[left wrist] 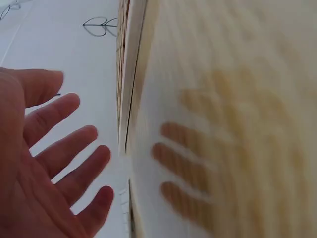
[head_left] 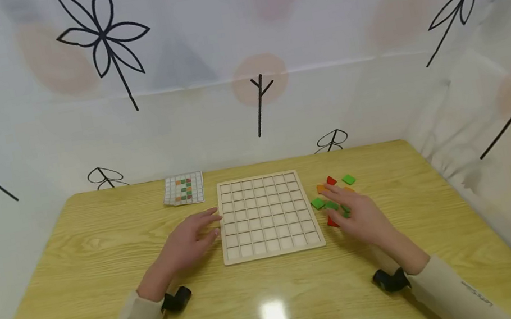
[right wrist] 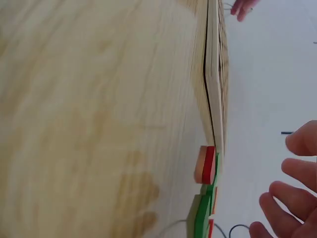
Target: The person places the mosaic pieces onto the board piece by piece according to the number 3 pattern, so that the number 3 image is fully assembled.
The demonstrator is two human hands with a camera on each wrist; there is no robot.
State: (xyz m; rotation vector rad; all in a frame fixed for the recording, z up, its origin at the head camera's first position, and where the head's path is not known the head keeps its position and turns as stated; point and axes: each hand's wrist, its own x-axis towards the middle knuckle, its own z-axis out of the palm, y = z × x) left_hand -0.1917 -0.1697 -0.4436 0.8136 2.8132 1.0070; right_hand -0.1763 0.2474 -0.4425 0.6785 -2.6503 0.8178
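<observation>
A pale wooden grid board [head_left: 274, 255] with rows of square recesses lies flat on the table between both hands. My left hand [head_left: 192, 243] hovers at the board's left edge, fingers spread and relaxed; its palm [left wrist: 37, 198] holds nothing in the left wrist view. Over a loose pile of small tiles to the board's right, my right hand [head_left: 363, 214] hangs with loosely bent fingers and grips nothing. Around it are green tiles [head_left: 317, 203], a red tile [head_left: 331, 181] and orange ones, partly hidden by the hand. Low in the right wrist view, a red tile [right wrist: 208, 166] sits beside the board.
Behind the left hand, a paper card [head_left: 195, 191] printed with a grid of orange, green and red squares lies near the table's far edge. The wooden table [head_left: 231, 312] meets a patterned cloth backdrop [head_left: 209, 128] at the back and sides.
</observation>
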